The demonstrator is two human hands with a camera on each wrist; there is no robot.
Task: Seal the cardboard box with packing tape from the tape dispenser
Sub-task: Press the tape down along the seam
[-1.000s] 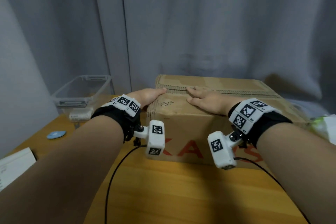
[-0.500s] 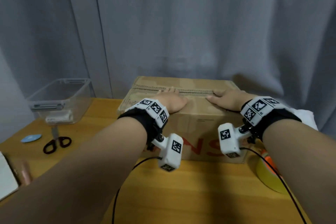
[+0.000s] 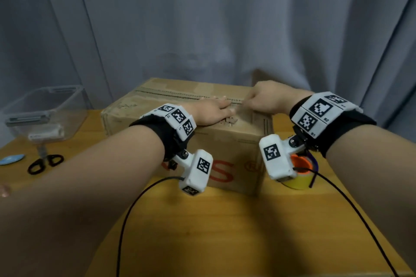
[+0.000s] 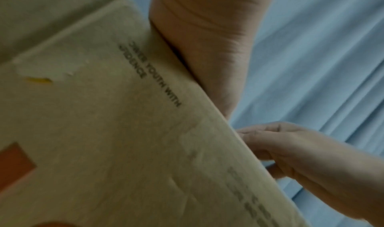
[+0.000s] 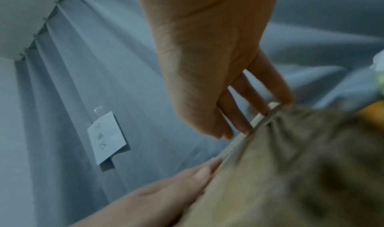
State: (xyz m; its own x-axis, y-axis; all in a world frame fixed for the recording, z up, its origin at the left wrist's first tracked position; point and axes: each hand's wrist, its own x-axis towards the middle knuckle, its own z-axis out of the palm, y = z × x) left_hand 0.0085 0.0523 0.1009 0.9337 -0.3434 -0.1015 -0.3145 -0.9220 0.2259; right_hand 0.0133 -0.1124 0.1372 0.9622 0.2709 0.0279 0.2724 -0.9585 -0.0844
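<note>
The brown cardboard box (image 3: 225, 141) with red print stands on the wooden table (image 3: 225, 231), flaps down and the middle seam bare. My left hand (image 3: 211, 111) lies flat on the box top by the seam, fingers straight. My right hand (image 3: 265, 100) is just to its right, raised on its fingertips (image 5: 245, 128), which touch the box top (image 5: 290, 173) and hold nothing. A yellow tape roll (image 3: 298, 182) with an orange core stands on the table right of the box, partly hidden by my right wrist camera. No dispenser shows.
A clear plastic bin (image 3: 45, 110) stands at the left, with black scissors (image 3: 45, 162) and a blue disc (image 3: 11, 159) in front of it. A grey curtain (image 3: 225, 29) hangs close behind the box. Black cables (image 3: 135, 209) trail across the table front.
My left hand has slid right along the seam and now lies next to my right hand. My right hand went from flat to standing on its fingertips. The tape roll shows more.
</note>
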